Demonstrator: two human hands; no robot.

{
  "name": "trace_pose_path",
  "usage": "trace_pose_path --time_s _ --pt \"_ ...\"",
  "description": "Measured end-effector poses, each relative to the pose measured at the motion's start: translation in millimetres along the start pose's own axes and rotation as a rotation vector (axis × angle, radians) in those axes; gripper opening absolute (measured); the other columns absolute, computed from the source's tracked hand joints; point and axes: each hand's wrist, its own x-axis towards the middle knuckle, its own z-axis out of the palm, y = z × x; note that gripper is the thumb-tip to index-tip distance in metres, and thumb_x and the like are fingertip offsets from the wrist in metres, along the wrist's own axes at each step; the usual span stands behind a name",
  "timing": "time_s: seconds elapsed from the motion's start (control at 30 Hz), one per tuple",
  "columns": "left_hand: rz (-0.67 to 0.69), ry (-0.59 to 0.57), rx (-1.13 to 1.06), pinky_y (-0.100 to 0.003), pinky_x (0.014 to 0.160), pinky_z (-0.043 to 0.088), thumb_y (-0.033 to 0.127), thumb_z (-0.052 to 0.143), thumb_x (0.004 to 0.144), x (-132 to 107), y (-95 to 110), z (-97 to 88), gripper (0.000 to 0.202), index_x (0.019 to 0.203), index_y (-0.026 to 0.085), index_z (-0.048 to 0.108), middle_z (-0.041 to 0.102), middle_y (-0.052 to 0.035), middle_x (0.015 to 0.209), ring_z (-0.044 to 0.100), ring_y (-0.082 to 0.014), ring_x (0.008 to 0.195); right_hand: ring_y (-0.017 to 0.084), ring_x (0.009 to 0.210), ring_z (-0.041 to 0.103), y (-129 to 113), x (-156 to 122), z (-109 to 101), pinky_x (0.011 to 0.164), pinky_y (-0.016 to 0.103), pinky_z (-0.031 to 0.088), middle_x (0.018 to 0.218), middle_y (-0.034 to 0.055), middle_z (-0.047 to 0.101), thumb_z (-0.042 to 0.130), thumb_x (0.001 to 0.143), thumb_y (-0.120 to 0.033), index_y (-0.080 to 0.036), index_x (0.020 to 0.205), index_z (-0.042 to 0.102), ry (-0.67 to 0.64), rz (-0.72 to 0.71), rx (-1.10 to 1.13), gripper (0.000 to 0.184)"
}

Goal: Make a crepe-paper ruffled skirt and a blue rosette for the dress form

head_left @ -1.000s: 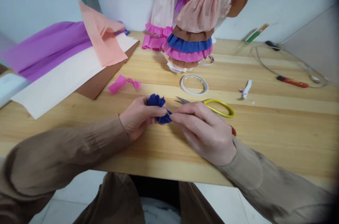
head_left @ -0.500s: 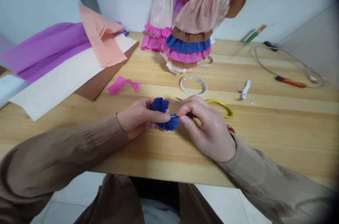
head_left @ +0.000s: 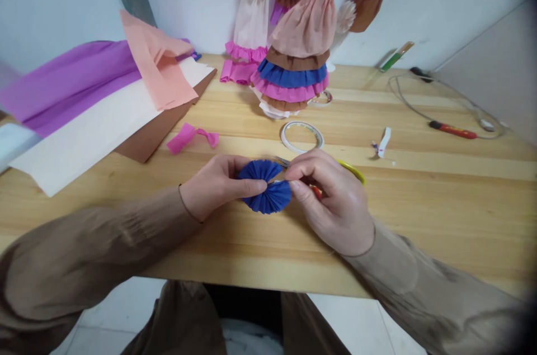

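A pleated blue paper rosette (head_left: 267, 199) is held between my hands above the front part of the table. My left hand (head_left: 222, 186) pinches it at the left, the thumb pressed near its centre. With thumb and forefinger, my right hand (head_left: 329, 198) grips the rosette's right edge, beside a narrow gap in the fan. Scissors with a yellow handle (head_left: 353, 170) lie beneath and behind my right hand, which hides most of them. A bit of a red handle (head_left: 316, 192) shows under that hand too.
Behind the hands lies a roll of double-sided tape (head_left: 302, 137). Pink paper scrap (head_left: 193, 137) and layered crepe sheets (head_left: 92, 114) are at left. A ruffled paper dress (head_left: 300, 47) stands at the back. A red-handled tool with a cable (head_left: 453, 129) lies right.
The blue paper has fanned out from a bunched, partly folded shape into a nearly full disc. My right fingers have drawn its edge slightly to the right. The view has shifted a little.
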Motion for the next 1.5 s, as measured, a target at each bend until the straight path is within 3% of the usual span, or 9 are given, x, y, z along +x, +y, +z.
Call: trace_pose_path --time_s 0.33,0.53,0.87,1.17,1.5 --pt "-0.034 -0.064 0.128 -0.023 0.062 0.054 0.024 0.078 0.068 -1.3 5.2 2.1 0.021 0.076 0.007 0.073 0.074 -0.007 0.071 0.065 -0.013 0.061 0.018 0.076 0.064 -5.3 0.3 2.1 0.066 0.031 0.052 0.079 0.0052 0.065 0.057 0.087 -0.007 -0.02 0.084 0.061 0.053 -0.055 -0.07 0.013" --pt "-0.053 -0.041 0.129 -0.024 0.062 0.054 0.024 0.077 0.067 -1.5 5.0 1.5 0.021 0.076 0.006 0.073 0.074 -0.0072 0.071 0.065 -0.0135 0.061 0.017 0.073 0.063 -5.5 -3.0 4.8 0.062 0.031 0.053 0.085 0.006 0.066 0.058 0.087 -0.008 -0.02 0.097 0.062 0.107 -0.058 -0.076 0.017" --pt "-0.008 -0.051 0.092 -0.022 0.06 0.053 0.026 0.081 0.065 -0.7 3.1 -0.4 0.022 0.076 0.009 0.073 0.072 -0.0039 0.068 0.064 -0.0122 0.06 0.016 0.065 0.059 -7.5 -1.5 0.7 0.055 0.03 0.051 0.083 0.006 0.063 0.056 0.086 -0.01 -0.019 0.107 0.062 0.019 -0.033 0.006 0.023" --pt "0.011 -0.114 0.154 -0.023 0.061 0.053 0.027 0.081 0.068 -1.5 5.1 -0.6 0.021 0.076 0.01 0.073 0.073 -0.0054 0.071 0.064 -0.0128 0.062 0.016 0.064 0.058 -9.2 -0.3 -0.2 0.054 0.029 0.048 0.074 0.0039 0.06 0.057 0.084 -0.01 -0.02 0.09 0.061 0.016 -0.012 -0.001 0.012" --pt "0.011 -0.093 0.176 -0.023 0.062 0.053 0.023 0.08 0.068 -1.2 4.8 -0.8 0.018 0.077 0.009 0.072 0.072 -0.0043 0.071 0.063 -0.0122 0.063 0.016 0.065 0.059 -8.6 -2.6 0.2 0.056 0.03 0.049 0.075 0.0039 0.061 0.057 0.084 -0.01 -0.02 0.093 0.062 0.032 0.011 0.003 0.013"
